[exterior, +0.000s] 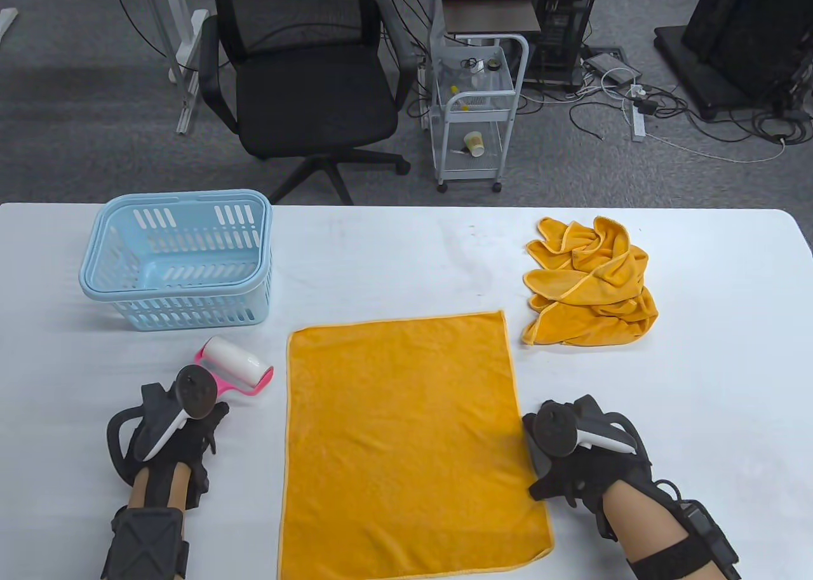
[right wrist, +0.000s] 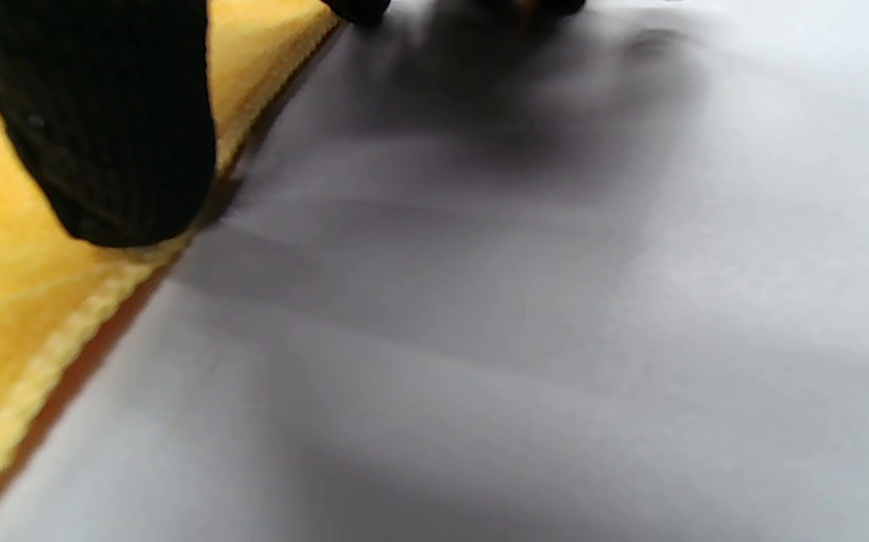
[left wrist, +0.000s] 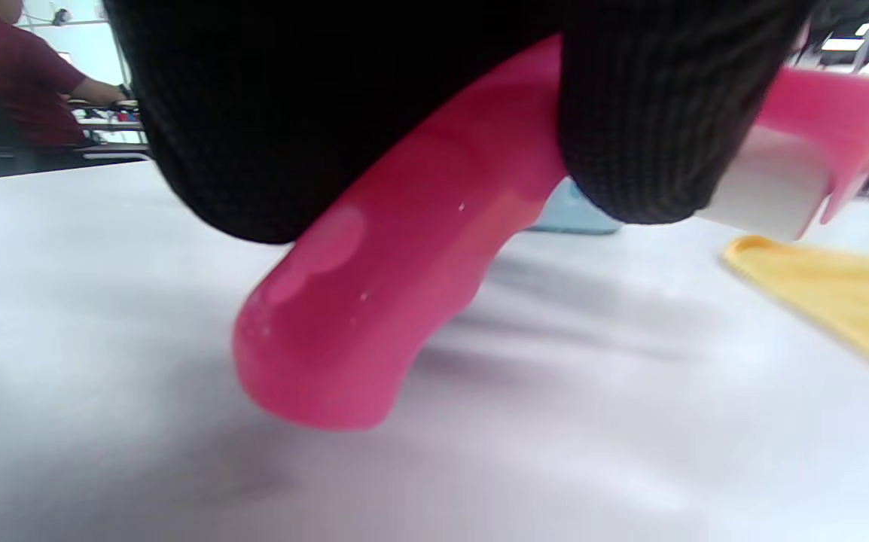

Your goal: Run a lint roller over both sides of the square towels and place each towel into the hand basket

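An orange square towel (exterior: 406,443) lies flat at the table's front middle. My left hand (exterior: 190,424) grips the pink handle (left wrist: 374,301) of a lint roller (exterior: 236,365), whose white roll (left wrist: 769,188) points toward the basket, left of the towel. My right hand (exterior: 559,459) rests at the towel's right edge (right wrist: 65,331), a gloved fingertip (right wrist: 118,143) pressing on the hem. A crumpled heap of orange towels (exterior: 591,284) sits at the back right. The light blue hand basket (exterior: 178,259) stands at the back left with nothing visible inside.
The white table (exterior: 698,364) runs to its far edge, behind which stand a black office chair (exterior: 305,91) and a white trolley (exterior: 476,110). A person in red sits far off in the left wrist view (left wrist: 20,75).
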Motion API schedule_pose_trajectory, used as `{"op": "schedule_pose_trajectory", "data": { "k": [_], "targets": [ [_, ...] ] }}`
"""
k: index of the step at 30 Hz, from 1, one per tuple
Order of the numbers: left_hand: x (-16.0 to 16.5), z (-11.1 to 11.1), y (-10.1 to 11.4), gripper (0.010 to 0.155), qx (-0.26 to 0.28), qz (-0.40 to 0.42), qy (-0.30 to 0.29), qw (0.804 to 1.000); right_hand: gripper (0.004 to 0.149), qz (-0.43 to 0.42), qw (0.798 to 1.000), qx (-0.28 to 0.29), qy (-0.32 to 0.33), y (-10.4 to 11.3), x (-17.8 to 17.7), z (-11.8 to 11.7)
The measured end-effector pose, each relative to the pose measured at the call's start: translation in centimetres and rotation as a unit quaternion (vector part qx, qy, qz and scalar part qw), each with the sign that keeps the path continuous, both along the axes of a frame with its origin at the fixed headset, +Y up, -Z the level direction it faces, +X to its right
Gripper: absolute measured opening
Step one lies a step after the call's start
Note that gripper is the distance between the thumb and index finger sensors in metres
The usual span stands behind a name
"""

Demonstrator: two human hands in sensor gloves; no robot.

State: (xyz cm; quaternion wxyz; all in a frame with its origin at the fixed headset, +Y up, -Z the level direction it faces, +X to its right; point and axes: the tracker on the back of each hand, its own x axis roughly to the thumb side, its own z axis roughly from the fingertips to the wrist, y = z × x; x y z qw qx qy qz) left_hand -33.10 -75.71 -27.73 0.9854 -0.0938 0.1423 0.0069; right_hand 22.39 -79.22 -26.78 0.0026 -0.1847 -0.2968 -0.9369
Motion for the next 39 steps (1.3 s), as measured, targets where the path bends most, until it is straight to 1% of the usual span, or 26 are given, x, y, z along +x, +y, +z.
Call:
{"op": "schedule_pose_trajectory", "data": {
  "k": [3, 4, 6, 8, 10, 11, 13, 15, 17, 18, 19, 20, 21, 22, 24, 26, 27, 28, 29, 31, 35, 36, 37, 38, 39],
  "targets": [
    [-0.1, -0.2, -1.1, 0.066, -0.034, -0.012, 0.013, 0.999, 0.108, 0.000, 1.000, 0.000, 0.000, 0.0, 0.0, 0.0],
    [-0.1, -0.3, -1.5, 0.066, -0.053, -0.012, 0.013, 0.998, 0.108, 0.000, 1.000, 0.000, 0.000, 0.0, 0.0, 0.0],
    [0.0, -0.3, -1.9, 0.066, -0.068, -0.008, 0.019, 0.997, 0.108, -0.002, 1.000, 0.000, 0.001, 0.0, 0.0, 0.0],
    [0.1, -0.2, -1.7, 0.067, -0.064, -0.009, 0.019, 0.998, 0.107, -0.003, 1.000, 0.000, 0.002, 0.0, 0.1, 0.0],
    [0.3, 0.0, -1.1, 0.073, -0.057, 0.008, 0.017, 0.998, 0.107, -0.004, 1.000, -0.001, 0.002, 0.0, 0.1, 0.0],
    [0.4, 0.2, -0.3, 0.075, -0.045, 0.016, 0.020, 0.999, 0.107, -0.004, 1.000, -0.001, 0.002, 0.0, 0.1, 0.0],
    [1.1, 0.5, 1.4, 0.078, -0.003, 0.017, 0.015, 1.000, 0.107, -0.006, 1.000, -0.002, 0.000, 0.0, 0.1, -0.1],
    [2.8, 0.8, 3.3, 0.079, 0.031, 0.002, -0.013, 0.999, 0.106, -0.012, 1.000, -0.005, -0.003, 0.1, 0.2, -0.1],
    [6.2, 1.1, 5.2, 0.081, 0.052, -0.005, -0.070, 0.996, 0.106, -0.019, 1.000, -0.005, -0.005, 0.2, 0.2, -0.2],
    [7.4, 1.3, 5.7, 0.083, 0.050, -0.001, -0.096, 0.994, 0.105, -0.021, 1.000, -0.004, -0.006, 0.2, 0.3, -0.2],
    [9.5, 1.3, 6.3, 0.085, 0.041, 0.012, -0.146, 0.988, 0.105, -0.022, 1.000, -0.004, -0.007, 0.2, 0.3, -0.2],
    [11.7, 1.5, 6.8, 0.089, 0.035, 0.026, -0.182, 0.982, 0.105, -0.025, 1.000, 0.000, -0.008, 0.3, 0.3, -0.2],
    [13.9, 1.5, 6.9, 0.092, 0.022, 0.038, -0.218, 0.975, 0.105, -0.026, 1.000, 0.004, -0.008, 0.4, 0.3, -0.2],
    [15.4, 1.5, 6.9, 0.093, 0.011, 0.041, -0.243, 0.969, 0.105, -0.027, 1.000, 0.007, -0.008, 0.5, 0.3, -0.2],
    [19.0, 1.2, 6.2, 0.097, -0.016, 0.037, -0.285, 0.958, 0.104, -0.031, 0.999, 0.023, -0.010, 0.9, 0.3, -0.2],
    [22.4, 0.7, 4.5, 0.099, -0.057, 0.027, -0.316, 0.947, 0.104, -0.038, 0.998, 0.038, -0.012, 1.2, 0.4, -0.1],
    [23.3, 0.5, 3.8, 0.100, -0.071, 0.023, -0.323, 0.943, 0.104, -0.037, 0.999, 0.038, -0.012, 1.2, 0.4, -0.1],
    [24.5, 0.1, 2.6, 0.100, -0.097, 0.013, -0.334, 0.938, 0.103, -0.036, 0.998, 0.043, -0.012, 1.2, 0.5, 0.0],
    [25.0, -0.1, 1.8, 0.101, -0.110, 0.011, -0.337, 0.935, 0.103, -0.035, 0.998, 0.045, -0.012, 1.2, 0.5, 0.0],
    [26.2, -0.6, -0.7, 0.104, -0.158, -0.004, -0.341, 0.927, 0.103, -0.034, 0.998, 0.045, -0.011, 1.3, 0.5, 0.0],
    [26.8, -0.7, -3.7, 0.108, -0.220, -0.023, -0.339, 0.914, 0.104, -0.030, 0.998, 0.047, -0.007, 1.1, 0.4, 0.0],
    [26.9, -0.6, -3.9, 0.106, -0.219, -0.033, -0.338, 0.915, 0.103, -0.029, 0.998, 0.048, -0.006, 1.1, 0.4, 0.0],
    [26.9, -0.6, -3.5, 0.105, -0.191, -0.045, -0.346, 0.917, 0.103, -0.027, 0.998, 0.048, -0.005, 1.0, 0.4, 0.0],
    [26.9, -0.7, -3.3, 0.098, -0.174, -0.037, -0.345, 0.921, 0.104, -0.026, 0.999, 0.047, -0.004, 1.0, 0.3, 0.0],
    [26.9, -0.7, -3.3, 0.091, -0.173, -0.027, -0.344, 0.922, 0.104, -0.027, 0.999, 0.047, -0.004, 1.0, 0.3, 0.0]
  ]
}}
